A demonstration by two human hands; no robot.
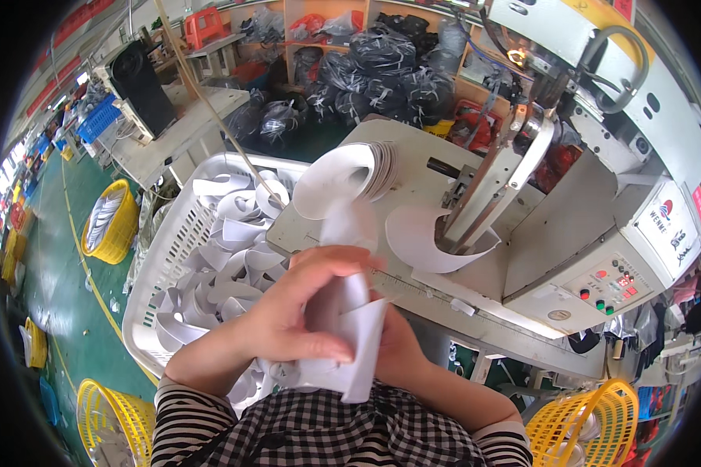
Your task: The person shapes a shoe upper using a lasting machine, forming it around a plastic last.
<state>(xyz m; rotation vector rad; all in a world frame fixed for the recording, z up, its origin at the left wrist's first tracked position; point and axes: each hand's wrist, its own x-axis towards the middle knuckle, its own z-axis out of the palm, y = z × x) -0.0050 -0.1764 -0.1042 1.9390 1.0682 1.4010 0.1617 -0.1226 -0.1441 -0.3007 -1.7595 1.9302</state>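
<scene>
In front of my chest I hold a thin, curved white sheet piece [364, 335], bent round on itself. My left hand [284, 315] grips it from the left, thumb across its face and fingers over the top. On the right side, my right hand [401, 346] is closed on it, its fingers mostly hidden behind the sheet. A blurred white part [349, 226] rises above my left fingers. Beyond it, nested white cone-shaped pieces [378, 167] lie on the machine table. Another curved white piece [411, 243] sits around the machine's metal arm [494, 187].
A white slatted basket [136, 315] full of curled white pieces stands at my left. At the right is the machine's control box [607, 288] with buttons. Yellow baskets [136, 420] stand on the green floor. Black bags [382, 50] are piled at the back.
</scene>
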